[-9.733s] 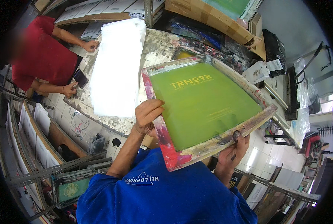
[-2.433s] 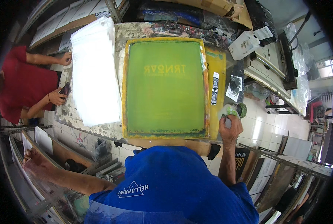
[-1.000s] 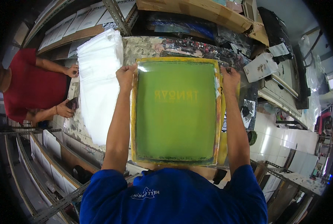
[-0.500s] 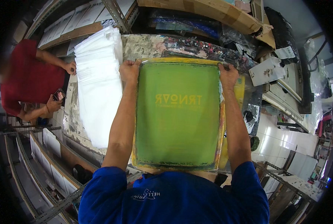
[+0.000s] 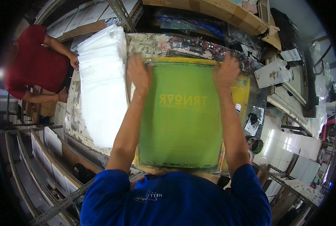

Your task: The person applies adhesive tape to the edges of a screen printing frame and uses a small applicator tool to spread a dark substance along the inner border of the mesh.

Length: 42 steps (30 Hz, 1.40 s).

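Observation:
A printing screen [image 5: 179,132] with a green mesh and a worn yellow frame lies flat on the table in front of me. Pale yellow mirrored lettering runs across its mesh. My left hand [image 5: 139,73] is over the far left corner of the frame, and my right hand [image 5: 227,72] over the far right one. Both are smeared by motion, so neither the fingers nor any contact with the frame can be made out. To the left of the screen rests a fanned stack of thin white sheets or flat bags [image 5: 102,83].
A person in a red shirt [image 5: 34,66] stands at the left, one hand near the stack. Ink crusts the table's far edge [image 5: 209,47]. Racks of shelves [image 5: 44,158] fill the lower left. An open tin [image 5: 255,145] stands by my right forearm; cardboard [image 5: 213,17] lies beyond.
Both my hands have left their grip on the frame's far corners and shifted slightly inward, now blurred. The person in red has lowered the hand that held a small dark object.

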Tool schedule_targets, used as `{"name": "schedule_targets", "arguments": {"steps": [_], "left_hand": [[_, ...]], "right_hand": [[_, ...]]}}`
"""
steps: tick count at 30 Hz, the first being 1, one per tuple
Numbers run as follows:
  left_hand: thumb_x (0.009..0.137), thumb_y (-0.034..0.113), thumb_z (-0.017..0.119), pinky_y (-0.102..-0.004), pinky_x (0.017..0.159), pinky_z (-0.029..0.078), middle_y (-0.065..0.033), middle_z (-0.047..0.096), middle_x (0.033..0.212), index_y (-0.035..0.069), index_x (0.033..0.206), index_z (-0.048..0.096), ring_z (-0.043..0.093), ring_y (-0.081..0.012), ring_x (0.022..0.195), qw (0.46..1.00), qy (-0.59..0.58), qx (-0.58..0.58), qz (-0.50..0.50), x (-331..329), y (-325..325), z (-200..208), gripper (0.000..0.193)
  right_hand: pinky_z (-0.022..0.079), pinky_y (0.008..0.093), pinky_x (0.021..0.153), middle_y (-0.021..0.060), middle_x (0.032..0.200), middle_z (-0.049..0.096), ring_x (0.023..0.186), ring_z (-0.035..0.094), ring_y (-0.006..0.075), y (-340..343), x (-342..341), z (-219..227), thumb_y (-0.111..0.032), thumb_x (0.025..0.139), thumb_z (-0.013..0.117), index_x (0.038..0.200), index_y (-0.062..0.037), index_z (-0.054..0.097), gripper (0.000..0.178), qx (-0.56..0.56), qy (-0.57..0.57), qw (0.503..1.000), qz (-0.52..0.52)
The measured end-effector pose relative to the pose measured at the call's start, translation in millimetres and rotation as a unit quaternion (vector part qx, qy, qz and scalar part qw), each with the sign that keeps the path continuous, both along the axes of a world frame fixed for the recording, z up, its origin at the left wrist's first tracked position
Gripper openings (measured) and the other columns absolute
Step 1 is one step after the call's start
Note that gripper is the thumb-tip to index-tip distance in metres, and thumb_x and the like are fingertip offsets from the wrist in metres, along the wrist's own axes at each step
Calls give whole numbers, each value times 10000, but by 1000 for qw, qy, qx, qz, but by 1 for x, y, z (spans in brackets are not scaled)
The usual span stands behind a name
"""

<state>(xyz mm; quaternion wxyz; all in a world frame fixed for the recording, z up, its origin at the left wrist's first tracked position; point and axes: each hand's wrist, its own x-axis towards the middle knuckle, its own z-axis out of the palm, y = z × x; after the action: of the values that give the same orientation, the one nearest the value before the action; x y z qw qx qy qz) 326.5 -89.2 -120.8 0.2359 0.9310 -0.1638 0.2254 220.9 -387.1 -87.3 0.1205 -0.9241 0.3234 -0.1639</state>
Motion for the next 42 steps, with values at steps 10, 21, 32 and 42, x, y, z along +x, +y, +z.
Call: {"name": "schedule_targets", "arguments": {"steps": [10,21,32,42], "left_hand": [[1008,505,418,-519,1193,216,-126,340,1591,168,1525,395,265,-374,1477,963,59,186,-184,-12,-14,-13,617],[954,491,568,-491,1076,409,-261,382,1525,56,1494,407,381,-411,1406,989,148,16,-2,0,7,-24,712],[845,435,737,-469,1017,463,-306,569,1327,-90,1409,448,573,-438,1210,985,157,-58,40,6,8,-30,824],[794,649,690,-475,952,504,-251,660,1211,58,1423,521,645,-418,1101,979,168,9,112,8,2,-27,879]], "right_hand": [[139,534,1227,220,1582,310,1495,233,361,79,10,-44,-499,1013,406,1537,-67,316,685,18,58,924,378],[232,498,1186,275,1551,331,1449,297,421,8,-11,-58,-540,945,530,1501,75,298,861,-46,60,996,36],[413,478,1063,325,1375,492,1285,489,435,-11,-12,-31,-673,774,689,1463,125,303,1122,70,74,995,-24],[442,478,1027,275,1277,604,1217,569,411,-38,-38,-44,-572,797,722,1456,77,369,990,186,-18,981,55]]}}
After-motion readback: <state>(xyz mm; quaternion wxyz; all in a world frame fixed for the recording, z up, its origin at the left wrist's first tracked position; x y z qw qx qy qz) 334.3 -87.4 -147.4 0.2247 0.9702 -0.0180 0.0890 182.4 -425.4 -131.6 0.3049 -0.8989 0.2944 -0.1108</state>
